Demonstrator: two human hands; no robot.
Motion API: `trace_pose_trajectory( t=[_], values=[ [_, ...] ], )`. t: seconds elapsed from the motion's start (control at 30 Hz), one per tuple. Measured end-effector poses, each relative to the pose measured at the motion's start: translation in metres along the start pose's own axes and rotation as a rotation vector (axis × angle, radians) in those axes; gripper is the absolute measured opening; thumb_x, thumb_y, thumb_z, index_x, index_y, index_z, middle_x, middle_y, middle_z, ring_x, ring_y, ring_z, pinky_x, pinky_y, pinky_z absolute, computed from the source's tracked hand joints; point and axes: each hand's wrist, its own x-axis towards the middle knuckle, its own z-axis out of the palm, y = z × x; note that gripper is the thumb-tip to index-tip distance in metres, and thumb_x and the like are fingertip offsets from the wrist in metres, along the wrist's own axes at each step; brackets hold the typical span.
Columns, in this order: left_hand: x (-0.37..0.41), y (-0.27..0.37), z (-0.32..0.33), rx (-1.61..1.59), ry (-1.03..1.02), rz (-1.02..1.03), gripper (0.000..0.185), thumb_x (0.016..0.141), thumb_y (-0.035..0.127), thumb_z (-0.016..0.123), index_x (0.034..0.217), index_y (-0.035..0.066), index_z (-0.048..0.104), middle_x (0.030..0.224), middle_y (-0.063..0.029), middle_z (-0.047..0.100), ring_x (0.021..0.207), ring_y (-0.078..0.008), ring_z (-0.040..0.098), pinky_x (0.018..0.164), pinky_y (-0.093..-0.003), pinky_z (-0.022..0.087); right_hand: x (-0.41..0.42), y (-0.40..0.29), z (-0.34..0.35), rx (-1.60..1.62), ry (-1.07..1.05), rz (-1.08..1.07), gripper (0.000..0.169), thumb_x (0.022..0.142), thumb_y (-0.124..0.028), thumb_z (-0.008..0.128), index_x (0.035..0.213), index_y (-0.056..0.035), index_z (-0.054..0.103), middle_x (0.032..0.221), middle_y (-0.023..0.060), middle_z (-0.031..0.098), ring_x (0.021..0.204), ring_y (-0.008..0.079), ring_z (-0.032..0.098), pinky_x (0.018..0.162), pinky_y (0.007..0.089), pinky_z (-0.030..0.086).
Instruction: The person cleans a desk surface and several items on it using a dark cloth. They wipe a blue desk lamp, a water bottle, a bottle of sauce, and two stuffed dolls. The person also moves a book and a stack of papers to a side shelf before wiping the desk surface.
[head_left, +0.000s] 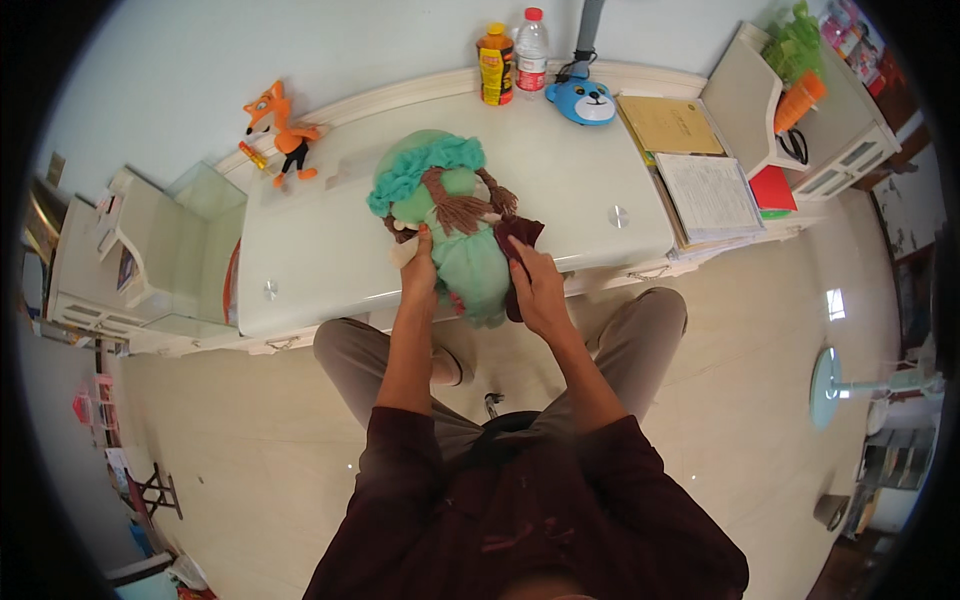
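A cloth doll (472, 259) in a pale green dress lies at the front edge of the white desk (322, 255), its skirt hanging over the edge. It wears a green hat with a teal ruffle (431, 174) and has brown yarn braids (457, 210). My left hand (420, 270) grips the doll's left-hand side as I see it, the thumb on top, beside a pale cloth limb. In my right hand (538, 289) is a dark maroon cloth (521, 234), pressed along the other side of the doll. The doll's face is hidden from this angle.
At the desk's back stand an orange fox toy (281, 139), a drink bottle with a yellow cap (495, 66), a red-capped clear bottle (531, 56) and a blue bear-faced lamp base (585, 101). Papers and folders (705, 187) are stacked right; a glass-sided shelf (202, 247) stands left.
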Motion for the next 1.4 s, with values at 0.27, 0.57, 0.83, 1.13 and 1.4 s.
trace_pose_trajectory(
  t=[0.27,0.57,0.83,1.13,1.4],
  values=[
    [-0.02,0.021,0.003,-0.068,0.013,-0.121,0.058,0.097,0.044,0.061,0.133,-0.001,0.049,0.118,-0.012,0.062,0.104,-0.0242,0.063,0.088,-0.0412,0.053,-0.034,0.04,-0.055,0.751,-0.033,0.721,0.035,0.099,-0.017,0.054,0.129,-0.0018,0.06,0.124,0.011,0.065,0.105,0.0208,0.064,0.092,0.0347,0.05],
    [-0.047,0.07,-0.025,0.475,-0.022,0.379,0.042,0.099,0.038,0.061,0.108,-0.002,0.067,0.087,-0.0047,0.068,0.074,-0.0155,0.058,0.073,-0.0323,0.05,0.014,-0.006,-0.129,0.798,0.388,0.301,0.039,0.104,-0.019,0.049,0.14,-0.0026,0.052,0.129,0.0054,0.062,0.109,0.0116,0.06,0.089,0.0257,0.05],
    [-0.046,0.025,0.001,0.839,-0.209,0.613,0.026,0.097,0.017,0.056,0.107,-0.005,0.064,0.089,-0.03,0.065,0.088,-0.0472,0.064,0.072,-0.044,0.05,0.064,-0.047,-0.045,0.075,0.138,-0.3,0.041,0.094,-0.008,0.058,0.134,-0.0097,0.059,0.133,0.0218,0.057,0.111,0.0317,0.054,0.1,0.0375,0.042],
    [-0.037,0.015,-0.006,0.678,-0.293,0.554,0.031,0.103,0.024,0.053,0.105,-0.006,0.063,0.086,-0.0221,0.068,0.079,-0.0274,0.066,0.071,-0.0356,0.049,0.055,-0.017,0.005,-0.058,-0.042,-0.357,0.047,0.09,-0.005,0.061,0.136,-0.0124,0.058,0.141,0.0196,0.051,0.1,0.0336,0.05,0.095,0.0391,0.043],
    [-0.034,0.008,-0.007,0.561,-0.299,0.591,0.028,0.103,0.02,0.053,0.111,-0.005,0.062,0.09,-0.0233,0.068,0.081,-0.0272,0.064,0.076,-0.0342,0.048,-0.003,0.039,-0.033,0.1,-0.09,0.017,0.035,0.096,-0.01,0.058,0.13,-0.0054,0.063,0.124,0.015,0.065,0.105,0.0219,0.061,0.096,0.0341,0.047]
  ],
)
